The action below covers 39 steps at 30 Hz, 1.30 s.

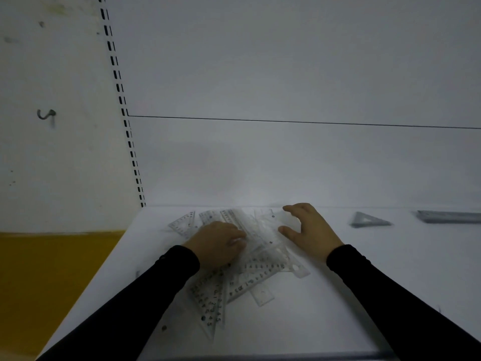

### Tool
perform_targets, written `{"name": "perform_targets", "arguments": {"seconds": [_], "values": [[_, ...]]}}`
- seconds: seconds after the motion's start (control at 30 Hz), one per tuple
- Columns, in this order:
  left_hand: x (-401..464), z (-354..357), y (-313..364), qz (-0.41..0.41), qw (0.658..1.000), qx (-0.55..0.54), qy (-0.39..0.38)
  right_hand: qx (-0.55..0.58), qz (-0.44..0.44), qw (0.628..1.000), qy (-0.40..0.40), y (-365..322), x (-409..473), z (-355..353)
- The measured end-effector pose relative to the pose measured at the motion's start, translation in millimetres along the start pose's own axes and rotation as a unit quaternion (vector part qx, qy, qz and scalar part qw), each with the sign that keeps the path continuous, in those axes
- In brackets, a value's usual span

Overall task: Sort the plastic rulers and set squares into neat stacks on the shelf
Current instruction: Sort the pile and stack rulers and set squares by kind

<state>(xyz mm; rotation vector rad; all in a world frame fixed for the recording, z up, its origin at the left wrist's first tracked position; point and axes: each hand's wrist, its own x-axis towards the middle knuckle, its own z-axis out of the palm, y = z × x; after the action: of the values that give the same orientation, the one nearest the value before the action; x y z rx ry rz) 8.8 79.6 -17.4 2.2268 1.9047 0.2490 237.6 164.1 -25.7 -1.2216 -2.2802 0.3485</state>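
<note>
Shelf: the white shelf (325,308) carries everything; its back panel rises behind, and a slotted upright (130,142) runs up the left corner.
Loose pile: the clear plastic rulers and set squares (242,272) lie criss-crossed in the middle of the shelf, overlapping at odd angles, one set-square tip pointing toward the near edge.
Ruler stack: a grey stack of rulers (450,217) sits at the far right, well apart from the pile.
Set-square stack: a small grey triangular stack (369,220) lies between the pile and the ruler stack.
Left hand: the left hand (217,242) rests on the pile with fingers curled over; whether it pinches a piece, I cannot tell.
Right hand: the right hand (307,229) is spread, thumb and fingers apart, at the pile's far right edge, touching or just over a clear piece.
Step in hand: likely freeing one piece from the heap.
Doing it well: hold the pile down with the left hand, slide only the top piece out sideways, check its shape, then square its edges on the matching stack.
</note>
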Motion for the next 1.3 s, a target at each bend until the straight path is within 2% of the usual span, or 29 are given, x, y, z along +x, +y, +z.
{"name": "perform_targets", "arguments": {"seconds": [0.17, 0.43, 0.67, 0.93, 1.1, 1.3], "values": [[14, -8, -14, -0.047, 0.998, 0.010, 0.050, 0.010, -0.011, 1.000, -0.002, 4, 9, 0], [56, -10, -9, -0.023, 0.994, 0.084, -0.060, 0.019, -0.018, 1.000, -0.001, 17, 21, 3], [45, -21, -28, -0.055, 0.995, 0.074, -0.044, 0.037, -0.016, 0.999, -0.013, 15, 27, 12], [40, -31, -26, -0.037, 0.994, 0.099, -0.028, 0.034, -0.029, 0.999, -0.005, 5, 31, 14], [29, -48, -34, -0.039, 0.995, 0.075, -0.049, 0.031, -0.025, 0.999, 0.002, 0, 30, 12], [8, -46, -53, -0.080, 0.993, 0.038, -0.076, 0.021, -0.025, 0.999, 0.000, -17, 25, 17]]}}
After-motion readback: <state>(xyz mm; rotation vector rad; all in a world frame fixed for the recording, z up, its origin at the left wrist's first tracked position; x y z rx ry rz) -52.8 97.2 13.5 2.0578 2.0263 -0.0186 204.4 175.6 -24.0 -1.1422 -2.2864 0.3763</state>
